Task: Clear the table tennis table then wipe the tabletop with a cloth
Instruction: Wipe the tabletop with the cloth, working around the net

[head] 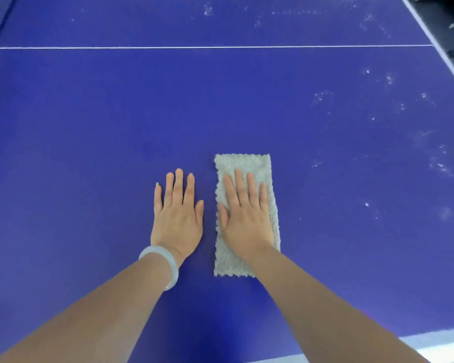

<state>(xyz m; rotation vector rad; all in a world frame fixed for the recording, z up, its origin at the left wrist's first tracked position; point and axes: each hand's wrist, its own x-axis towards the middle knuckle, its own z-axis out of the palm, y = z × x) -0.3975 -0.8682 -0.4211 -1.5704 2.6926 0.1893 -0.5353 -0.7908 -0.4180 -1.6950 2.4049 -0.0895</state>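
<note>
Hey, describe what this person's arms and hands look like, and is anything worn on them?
Both forearms are bare, with no sleeves in view. Neither the left hand nor the right hand wears a glove or a visible ring. The left wrist carries a smooth, pale whitish, rounded bangle; the right wrist has nothing on it.

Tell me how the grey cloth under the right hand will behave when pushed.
The fluffy cloth looks soft and floppy, so it would probably sag if lifted. Lying flat under the open right hand on the smooth tabletop, it should slide easily.
</note>
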